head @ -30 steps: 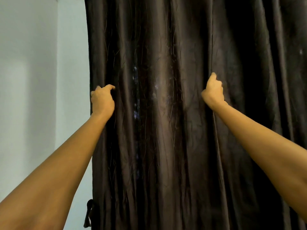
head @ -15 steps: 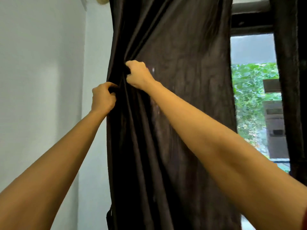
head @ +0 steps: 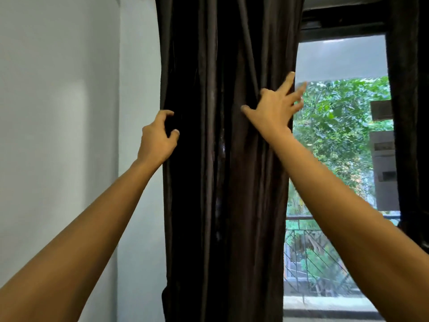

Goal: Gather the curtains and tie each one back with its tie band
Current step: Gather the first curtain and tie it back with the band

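The fingers [head: 287, 82] of the right hand [head: 274, 110] are spread wide and held almost straight. Their tips are carried just past the right edge of the gathered curtain [head: 209, 182], so that they are seen against the window [head: 336, 135]. The thumb is stretched leftward and laid flat on the folds. The palm is pressed against the curtain's right edge, and no fabric is pinched. The right forearm is extended up and leftward from the lower right corner to that edge.

At the curtain's left edge, the forefinger and thumb of the left hand [head: 155, 140] are curved into an open hook, with a gap left between their tips. The other fingers are hidden behind the hand, so whether a fold is caught cannot be told. The left forearm is raised from the lower left corner, with the wrist bent slightly toward the curtain.

The dark curtain is bunched into a narrow column of upright folds. A pale wall [head: 58, 112] is seen to its left. To its right the uncovered window is seen, with foliage and a railing [head: 301, 217] outside. A second dark curtain [head: 411, 112] hangs beyond the window, well apart from the gathered one.
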Available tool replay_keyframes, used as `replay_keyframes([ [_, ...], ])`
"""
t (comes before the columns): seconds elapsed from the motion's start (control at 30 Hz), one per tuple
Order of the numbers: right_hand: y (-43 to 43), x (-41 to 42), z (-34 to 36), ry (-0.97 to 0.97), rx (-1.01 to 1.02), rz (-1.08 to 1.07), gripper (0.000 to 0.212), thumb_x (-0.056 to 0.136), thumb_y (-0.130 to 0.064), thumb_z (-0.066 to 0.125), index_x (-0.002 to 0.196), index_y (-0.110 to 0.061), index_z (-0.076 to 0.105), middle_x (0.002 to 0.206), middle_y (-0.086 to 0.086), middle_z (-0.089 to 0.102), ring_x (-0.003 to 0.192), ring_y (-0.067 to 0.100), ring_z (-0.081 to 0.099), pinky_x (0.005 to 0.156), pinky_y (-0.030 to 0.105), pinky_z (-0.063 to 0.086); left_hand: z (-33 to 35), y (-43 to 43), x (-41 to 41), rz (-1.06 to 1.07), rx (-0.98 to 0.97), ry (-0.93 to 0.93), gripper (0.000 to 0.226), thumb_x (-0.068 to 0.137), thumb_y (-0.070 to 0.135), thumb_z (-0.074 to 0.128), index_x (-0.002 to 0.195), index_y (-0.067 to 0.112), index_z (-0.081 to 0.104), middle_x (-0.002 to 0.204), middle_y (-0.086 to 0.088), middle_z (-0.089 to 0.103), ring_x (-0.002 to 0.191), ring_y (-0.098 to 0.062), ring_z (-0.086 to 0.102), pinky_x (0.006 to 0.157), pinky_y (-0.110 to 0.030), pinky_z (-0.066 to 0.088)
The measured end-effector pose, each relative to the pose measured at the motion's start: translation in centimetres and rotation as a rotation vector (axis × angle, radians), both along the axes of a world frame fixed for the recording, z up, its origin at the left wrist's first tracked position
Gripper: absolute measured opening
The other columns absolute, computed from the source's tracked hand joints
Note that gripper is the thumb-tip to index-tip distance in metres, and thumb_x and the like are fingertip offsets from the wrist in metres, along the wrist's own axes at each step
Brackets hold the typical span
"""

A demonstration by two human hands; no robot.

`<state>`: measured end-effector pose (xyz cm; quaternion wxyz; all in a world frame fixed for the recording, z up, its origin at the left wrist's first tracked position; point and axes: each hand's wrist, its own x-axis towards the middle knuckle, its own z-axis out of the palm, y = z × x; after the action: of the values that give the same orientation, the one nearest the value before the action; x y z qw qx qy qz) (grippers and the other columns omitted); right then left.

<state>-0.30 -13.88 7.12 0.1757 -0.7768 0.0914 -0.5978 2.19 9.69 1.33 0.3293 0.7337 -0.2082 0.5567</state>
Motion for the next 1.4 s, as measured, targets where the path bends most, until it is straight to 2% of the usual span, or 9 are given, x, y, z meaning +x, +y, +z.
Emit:
replay_keyframes([
  [0.1,-3.9,0.6,-0.9,0.220,0.112,0.099,0.057,0.073,-0.055,0.071,0.112,-0.015,0.060,0.156,0.022,-0.004,0.137,0.056,-0.007,0.108,0.070,0.007,-0.9,-0.4,0.3,-0.028,0.019,0.005,0.045,0.092,0.013,0.057,0.134,0.016,0.041,0.093,-0.003,0.056,0.078,-0.014,0.054,0.071,-0.021,0.045],
  [0.23,-6.2,1.7,-2.9,0.234,0.131,0.381,0.055,0.071,-0.040,0.078,0.109,-0.004,0.062,0.128,0.019,0.052,0.116,0.035,0.052,0.089,0.037,0.045,-1.6,-1.0,0.5,-0.022,0.028,0.019,0.045,0.092,0.009,0.057,0.133,0.015,0.040,0.086,-0.008,0.057,0.064,-0.009,0.053,0.059,-0.013,0.043],
  [0.3,-6.0,1.7,-3.8,0.165,0.108,0.401,0.032,0.078,-0.020,0.072,0.100,0.002,0.064,0.105,0.021,0.064,0.098,0.034,0.061,0.071,0.031,0.044,-1.8,-1.4,0.3,-0.023,0.020,0.046,0.045,0.092,0.007,0.057,0.133,0.015,0.040,0.085,-0.008,0.056,0.064,-0.010,0.053,0.061,-0.017,0.046],
  [0.57,0.9,0.2,-1.9,0.150,-0.280,0.442,0.008,0.078,0.006,0.050,0.070,0.006,0.053,0.088,0.032,0.061,0.095,0.042,0.057,0.061,0.027,0.027,-2.2,-1.8,-0.2,-0.013,-0.001,0.097,0.048,0.091,-0.001,0.056,0.132,0.017,0.041,0.102,-0.007,0.060,0.079,-0.014,0.056,0.069,-0.018,0.046],
  [0.67,5.2,-0.5,-0.8,0.218,-0.389,0.516,0.038,0.080,0.002,0.050,0.056,-0.013,0.024,0.068,0.015,0.048,0.097,0.038,0.057,0.059,0.020,0.023,-2.5,-1.7,-0.3,-0.010,0.002,0.071,0.046,0.090,-0.001,0.055,0.131,0.015,0.041,0.099,-0.009,0.061,0.076,-0.014,0.057,0.061,-0.013,0.043],
  [0.9,9.8,-0.7,-0.5,0.162,-0.383,0.640,0.039,0.082,0.001,0.051,0.059,-0.015,0.023,0.064,0.001,0.036,0.073,0.020,0.043,0.040,0.015,0.032,-3.8,-2.1,-1.1,-0.032,-0.062,0.007,0.041,0.090,-0.004,0.046,0.129,0.009,0.043,0.100,-0.010,0.062,0.080,-0.016,0.058,0.067,-0.023,0.047],
  [1.07,5.6,-0.8,-3.3,0.241,-0.331,0.564,0.036,0.082,-0.002,0.051,0.059,-0.014,0.027,0.063,0.002,0.034,0.066,0.027,0.045,0.056,0.027,0.031,-6.0,-3.2,-1.0,-0.054,0.022,0.074,0.043,0.087,-0.005,0.050,0.126,0.012,0.047,0.095,-0.008,0.063,0.072,-0.014,0.059,0.062,-0.016,0.048],
  [1.17,3.1,-0.9,-6.3,0.239,-0.277,0.518,0.008,0.084,-0.002,0.053,0.077,0.001,0.049,0.084,0.018,0.056,0.089,0.039,0.055,0.065,0.033,0.037,-7.7,-4.5,-0.9,-0.072,0.028,0.120,0.042,0.087,-0.005,0.052,0.125,0.011,0.048,0.092,-0.008,0.061,0.067,-0.009,0.056,0.054,-0.003,0.043],
  [1.4,-0.5,-0.6,-14.6,0.246,-0.179,0.381,0.019,0.080,0.005,0.056,0.098,0.004,0.056,0.107,0.024,0.053,0.096,0.042,0.054,0.071,0.039,0.043,-11.5,-7.2,-0.9,-0.105,-0.007,0.195,0.037,0.090,0.000,0.055,0.125,0.011,0.047,0.097,-0.005,0.060,0.077,-0.012,0.057,0.067,-0.015,0.046],
])
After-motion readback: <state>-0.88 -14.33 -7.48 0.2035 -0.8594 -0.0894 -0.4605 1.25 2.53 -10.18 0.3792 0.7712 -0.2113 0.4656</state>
